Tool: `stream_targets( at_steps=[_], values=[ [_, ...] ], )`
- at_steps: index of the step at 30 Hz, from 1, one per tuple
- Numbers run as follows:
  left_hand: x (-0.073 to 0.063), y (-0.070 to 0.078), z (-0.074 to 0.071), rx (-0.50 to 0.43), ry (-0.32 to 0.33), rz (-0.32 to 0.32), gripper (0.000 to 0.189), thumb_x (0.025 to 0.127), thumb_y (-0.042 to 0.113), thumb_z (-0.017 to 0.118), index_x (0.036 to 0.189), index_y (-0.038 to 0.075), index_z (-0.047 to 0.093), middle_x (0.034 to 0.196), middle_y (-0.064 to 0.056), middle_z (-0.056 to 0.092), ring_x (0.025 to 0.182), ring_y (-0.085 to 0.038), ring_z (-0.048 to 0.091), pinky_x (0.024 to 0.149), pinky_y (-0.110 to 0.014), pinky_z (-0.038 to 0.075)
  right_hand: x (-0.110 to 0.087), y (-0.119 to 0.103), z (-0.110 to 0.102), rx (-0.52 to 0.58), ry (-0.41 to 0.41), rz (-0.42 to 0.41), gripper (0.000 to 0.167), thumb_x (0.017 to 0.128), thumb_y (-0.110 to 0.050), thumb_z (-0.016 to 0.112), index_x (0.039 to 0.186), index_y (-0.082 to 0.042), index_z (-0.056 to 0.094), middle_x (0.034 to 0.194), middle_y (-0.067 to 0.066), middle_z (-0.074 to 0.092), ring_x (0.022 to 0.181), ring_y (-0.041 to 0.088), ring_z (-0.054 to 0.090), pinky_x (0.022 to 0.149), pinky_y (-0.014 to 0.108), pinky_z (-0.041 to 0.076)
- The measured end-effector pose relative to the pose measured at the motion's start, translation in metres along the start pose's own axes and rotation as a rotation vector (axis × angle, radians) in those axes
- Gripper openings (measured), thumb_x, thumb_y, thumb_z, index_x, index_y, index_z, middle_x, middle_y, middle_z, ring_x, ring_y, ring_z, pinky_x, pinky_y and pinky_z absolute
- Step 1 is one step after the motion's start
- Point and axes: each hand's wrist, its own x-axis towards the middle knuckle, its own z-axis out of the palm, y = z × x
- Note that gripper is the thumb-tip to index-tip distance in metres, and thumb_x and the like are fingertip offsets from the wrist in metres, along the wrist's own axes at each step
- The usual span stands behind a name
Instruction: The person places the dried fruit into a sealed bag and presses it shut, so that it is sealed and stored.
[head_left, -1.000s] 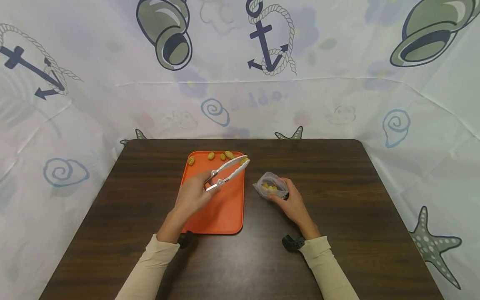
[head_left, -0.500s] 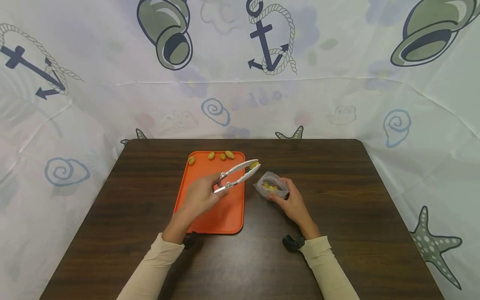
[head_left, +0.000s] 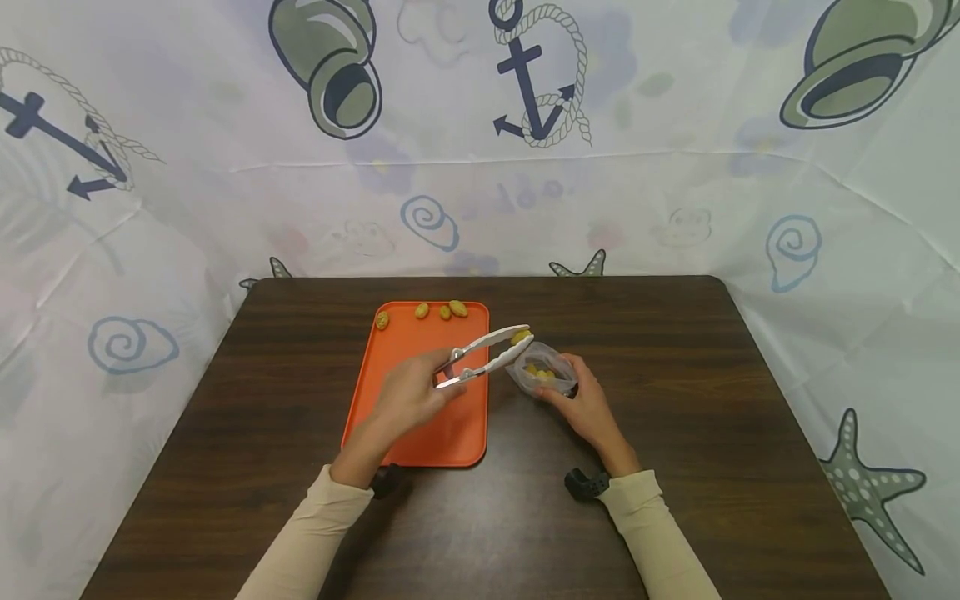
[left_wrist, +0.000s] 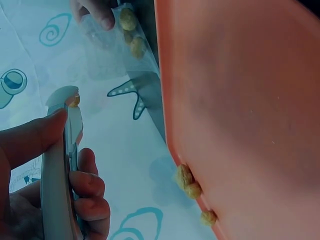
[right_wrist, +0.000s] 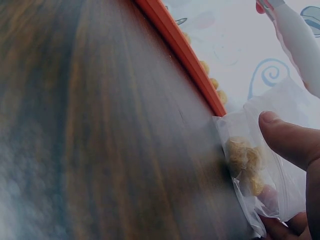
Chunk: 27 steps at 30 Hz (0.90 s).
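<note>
My left hand (head_left: 411, 392) grips a pair of tongs (head_left: 498, 362) with metal handles and pale, wavy-edged tips. Pinched between those tips is one wrinkled yellow-brown lump (head_left: 520, 337), mostly covered by a tip in the left wrist view. The tongs' ends overlap the left rim of a clear plastic bag (head_left: 522, 379) in the head view. My right hand (head_left: 588, 408) holds the bag's right side, its mouth spread upward, thumb on the near wall. Several similar lumps (right_wrist: 242, 155) lie inside the bag, seen through the plastic in the right wrist view.
An orange tray (head_left: 442, 433) lies left of the bag, under my left hand. Several lumps (head_left: 458, 308) sit along its far edge. The dark wooden table (head_left: 675, 375) ends at a printed white cloth (head_left: 465, 208) behind and on both sides.
My left hand has carried the tongs and the pinched lump rightward and slightly nearer, from over the tray to the bag's rim. My right hand and the bag have stayed in place.
</note>
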Motion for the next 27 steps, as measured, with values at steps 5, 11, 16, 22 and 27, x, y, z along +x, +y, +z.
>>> stream_targets(
  at_steps=[5, 11, 16, 22, 27],
  values=[
    [0.000, 0.002, 0.002, 0.006, -0.026, -0.004, 0.024, 0.088, 0.028, 0.082, 0.104, 0.017, 0.068, 0.073, 0.001, 0.057, 0.057, -0.015, 0.046, 0.054, -0.031, 0.036, 0.000, -0.001, 0.000, 0.008, -0.005, -0.003, 0.069, 0.086, -0.038, 0.085, 0.141, -0.017, 0.050, 0.134, 0.011, 0.063, 0.118, 0.030, 0.059, 0.103, 0.051, 0.044],
    [0.000, 0.005, 0.004, 0.012, -0.030, 0.006, 0.025, 0.088, 0.031, 0.082, 0.103, 0.017, 0.068, 0.074, 0.003, 0.059, 0.058, -0.015, 0.047, 0.055, -0.032, 0.037, 0.001, -0.001, -0.001, 0.009, -0.002, -0.002, 0.069, 0.085, -0.037, 0.086, 0.141, -0.016, 0.051, 0.134, 0.011, 0.063, 0.119, 0.030, 0.060, 0.102, 0.050, 0.044],
    [-0.001, 0.005, 0.007, 0.015, -0.038, 0.019, 0.021, 0.087, 0.030, 0.083, 0.096, 0.019, 0.066, 0.071, 0.002, 0.057, 0.058, -0.014, 0.046, 0.054, -0.031, 0.035, 0.001, 0.000, -0.001, 0.000, -0.002, -0.013, 0.069, 0.086, -0.036, 0.085, 0.141, -0.016, 0.050, 0.135, 0.011, 0.063, 0.120, 0.030, 0.060, 0.103, 0.051, 0.044],
    [-0.001, 0.005, 0.011, 0.014, -0.055, 0.019, 0.021, 0.089, 0.030, 0.082, 0.090, 0.023, 0.063, 0.069, 0.002, 0.056, 0.057, -0.015, 0.047, 0.052, -0.031, 0.035, 0.000, 0.001, 0.000, 0.008, -0.002, -0.014, 0.068, 0.085, -0.036, 0.085, 0.140, -0.016, 0.051, 0.133, 0.011, 0.063, 0.118, 0.030, 0.060, 0.102, 0.050, 0.044],
    [-0.001, 0.006, 0.012, 0.020, -0.060, 0.020, 0.019, 0.089, 0.030, 0.081, 0.092, 0.023, 0.064, 0.069, 0.003, 0.056, 0.057, -0.015, 0.047, 0.053, -0.031, 0.035, 0.000, 0.001, 0.000, 0.018, -0.005, -0.019, 0.069, 0.085, -0.036, 0.086, 0.141, -0.016, 0.051, 0.134, 0.010, 0.064, 0.118, 0.029, 0.060, 0.102, 0.050, 0.044]
  ],
)
